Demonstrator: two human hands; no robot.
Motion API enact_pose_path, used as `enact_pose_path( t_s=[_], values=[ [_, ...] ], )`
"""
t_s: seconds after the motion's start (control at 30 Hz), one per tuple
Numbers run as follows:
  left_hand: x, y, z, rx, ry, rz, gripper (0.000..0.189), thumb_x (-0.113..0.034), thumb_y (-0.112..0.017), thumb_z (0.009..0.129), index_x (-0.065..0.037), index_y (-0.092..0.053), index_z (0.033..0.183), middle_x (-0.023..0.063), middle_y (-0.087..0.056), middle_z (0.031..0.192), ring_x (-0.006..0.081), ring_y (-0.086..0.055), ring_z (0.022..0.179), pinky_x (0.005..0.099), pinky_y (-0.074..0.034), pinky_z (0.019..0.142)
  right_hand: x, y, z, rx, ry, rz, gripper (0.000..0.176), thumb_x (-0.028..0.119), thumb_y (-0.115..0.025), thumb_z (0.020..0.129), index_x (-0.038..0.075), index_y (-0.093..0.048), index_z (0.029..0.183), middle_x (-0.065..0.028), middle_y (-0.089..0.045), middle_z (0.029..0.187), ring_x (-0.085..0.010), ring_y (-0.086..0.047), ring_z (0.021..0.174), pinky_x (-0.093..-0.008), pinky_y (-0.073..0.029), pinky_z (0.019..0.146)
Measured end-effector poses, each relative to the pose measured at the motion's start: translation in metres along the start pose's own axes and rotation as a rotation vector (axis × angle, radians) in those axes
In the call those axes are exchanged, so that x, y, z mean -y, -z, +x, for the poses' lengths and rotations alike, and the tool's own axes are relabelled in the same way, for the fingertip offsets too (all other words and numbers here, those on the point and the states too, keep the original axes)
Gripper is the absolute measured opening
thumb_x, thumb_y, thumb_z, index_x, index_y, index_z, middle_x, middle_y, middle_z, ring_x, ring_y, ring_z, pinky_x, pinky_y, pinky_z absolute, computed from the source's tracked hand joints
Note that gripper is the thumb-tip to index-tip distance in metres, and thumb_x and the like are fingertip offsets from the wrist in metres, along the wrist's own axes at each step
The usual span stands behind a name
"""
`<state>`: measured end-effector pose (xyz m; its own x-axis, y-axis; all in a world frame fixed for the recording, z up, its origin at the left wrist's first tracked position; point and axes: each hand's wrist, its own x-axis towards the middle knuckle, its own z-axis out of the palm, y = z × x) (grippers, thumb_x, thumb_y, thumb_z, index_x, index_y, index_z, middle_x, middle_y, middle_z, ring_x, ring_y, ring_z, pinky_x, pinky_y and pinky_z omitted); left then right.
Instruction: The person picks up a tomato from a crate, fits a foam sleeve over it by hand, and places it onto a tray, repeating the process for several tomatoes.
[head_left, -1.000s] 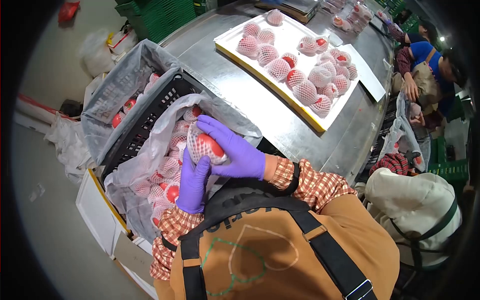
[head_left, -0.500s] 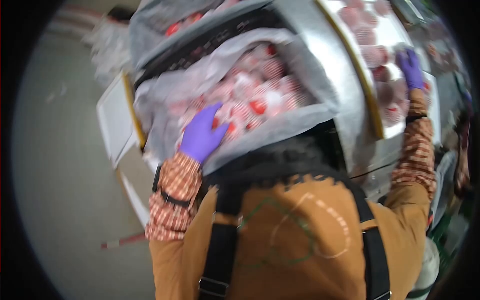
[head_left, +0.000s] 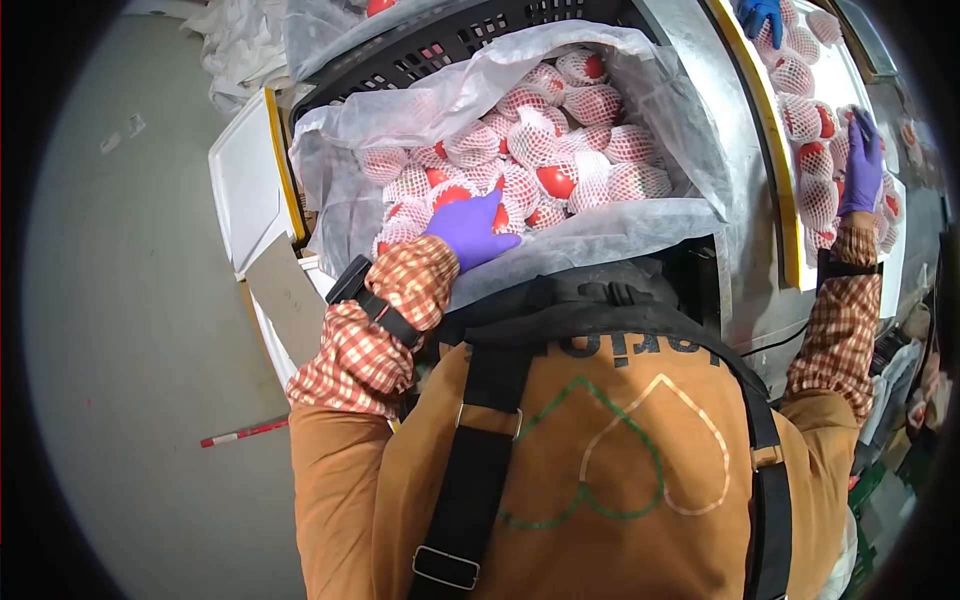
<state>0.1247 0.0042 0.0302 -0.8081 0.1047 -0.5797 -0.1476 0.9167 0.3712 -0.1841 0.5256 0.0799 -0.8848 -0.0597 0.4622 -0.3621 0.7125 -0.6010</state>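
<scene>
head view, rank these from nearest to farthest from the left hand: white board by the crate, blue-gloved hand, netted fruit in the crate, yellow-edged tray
1. netted fruit: touching, under the left hand.
2. white board: left of the crate.
3. yellow-edged tray: off to the right.
4. blue-gloved hand: top right, over the tray's far end.

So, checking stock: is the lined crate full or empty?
Well filled: the crate holds many net-sleeved fruits under the left hand.

hands two: left hand [head_left: 470, 228], right hand [head_left: 862, 165]; black crate [head_left: 480, 30] one; tray [head_left: 775, 150] one; netted fruit [head_left: 560, 180] dozens.
</scene>
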Motion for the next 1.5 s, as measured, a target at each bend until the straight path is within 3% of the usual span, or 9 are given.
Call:
enact_pose_path(
  t_s=[0.07,0.27,0.47,0.57,0.73,0.9,1.07,1.27,1.5],
  values=[
    [-0.010,0.005,0.009,0.039,0.021,0.004,0.082,-0.053,-0.061,0.080,0.002,-0.039,0.137,0.0256,-0.058,0.120,0.0359,-0.057,0.111,0.0408,-0.046,0.093,0.088,-0.014,-0.024,0.165,-0.133,0.412,0.031,0.014,-0.050,0.097,0.003,-0.058,0.125,-0.0067,-0.060,0.126,-0.0157,-0.055,0.115,-0.0288,-0.042,0.099],
    [-0.005,0.010,0.018,0.105,0.113,0.053,0.084,-0.053,-0.066,0.074,0.003,-0.042,0.132,0.0252,-0.059,0.117,0.0361,-0.059,0.108,0.0401,-0.047,0.093,0.216,-0.062,-0.110,0.551,0.111,0.490,0.027,0.006,-0.051,0.093,0.004,-0.062,0.117,-0.0063,-0.063,0.116,-0.0158,-0.056,0.112,-0.0288,-0.044,0.097],
    [0.016,0.021,0.002,-0.374,0.017,-0.511,0.066,-0.033,-0.075,0.074,0.000,-0.048,0.125,0.0167,-0.063,0.109,0.0252,-0.062,0.104,0.0352,-0.048,0.091,0.273,-0.094,-0.161,0.775,-0.143,0.922,0.033,0.006,-0.052,0.092,0.003,-0.057,0.124,-0.0073,-0.059,0.123,-0.0154,-0.056,0.110,-0.0293,-0.044,0.096],
    [-0.008,0.050,-0.019,-0.521,-0.054,-0.535,0.062,-0.028,-0.075,0.075,0.000,-0.049,0.123,0.0151,-0.063,0.107,0.0226,-0.062,0.101,0.0346,-0.049,0.089,0.298,-0.109,-0.167,0.808,-0.373,0.991,0.044,0.017,-0.059,0.092,0.005,-0.048,0.133,-0.0059,-0.056,0.126,-0.0144,-0.054,0.111,-0.0290,-0.044,0.095],
    [-0.046,0.050,-0.032,-0.856,-0.250,-0.299,0.067,-0.021,-0.078,0.068,0.000,-0.049,0.124,0.0166,-0.057,0.113,0.0273,-0.058,0.106,0.0368,-0.045,0.093,0.316,-0.147,-0.181,0.925,-0.460,0.966,0.082,0.036,-0.070,0.083,0.006,-0.028,0.146,-0.0200,-0.053,0.127,-0.0230,-0.054,0.116,-0.0326,-0.045,0.094],
    [-0.070,0.048,-0.042,-0.831,-0.234,-0.206,0.075,-0.025,-0.080,0.065,0.000,-0.045,0.127,0.0189,-0.050,0.117,0.0342,-0.047,0.114,0.0426,-0.037,0.101,0.339,-0.159,-0.180,0.984,-0.513,0.947,0.073,0.030,-0.066,0.087,0.004,-0.030,0.145,-0.0141,-0.062,0.114,-0.0157,-0.062,0.098,-0.0266,-0.050,0.085],
    [-0.067,0.043,-0.053,-0.877,-0.281,-0.442,0.077,-0.025,-0.079,0.073,0.000,-0.039,0.134,0.0182,-0.047,0.122,0.0297,-0.049,0.116,0.0364,-0.042,0.097,0.331,-0.165,-0.182,0.828,-0.578,1.186,0.047,0.024,-0.052,0.097,0.004,-0.043,0.139,-0.0102,-0.056,0.127,-0.0148,-0.055,0.113,-0.0280,-0.044,0.097],
    [-0.059,0.034,-0.042,-0.780,-0.184,-0.629,0.079,-0.027,-0.078,0.076,0.001,-0.036,0.137,0.0170,-0.045,0.130,0.0247,-0.048,0.120,0.0354,-0.045,0.096,0.336,-0.162,-0.186,0.681,-0.145,1.061,0.039,0.019,-0.050,0.097,0.005,-0.051,0.134,-0.0102,-0.060,0.124,-0.0157,-0.057,0.111,-0.0286,-0.044,0.097],
    [-0.062,0.045,-0.059,-0.379,-0.468,-1.627,0.072,-0.026,-0.067,0.083,-0.002,-0.033,0.142,0.0153,-0.045,0.135,0.0268,-0.049,0.123,0.0387,-0.040,0.104,0.296,-0.150,-0.161,0.760,-0.154,0.856,0.038,0.021,-0.055,0.094,0.004,-0.055,0.127,-0.0095,-0.063,0.117,-0.0171,-0.061,0.104,-0.0296,-0.049,0.089]
  ],
)
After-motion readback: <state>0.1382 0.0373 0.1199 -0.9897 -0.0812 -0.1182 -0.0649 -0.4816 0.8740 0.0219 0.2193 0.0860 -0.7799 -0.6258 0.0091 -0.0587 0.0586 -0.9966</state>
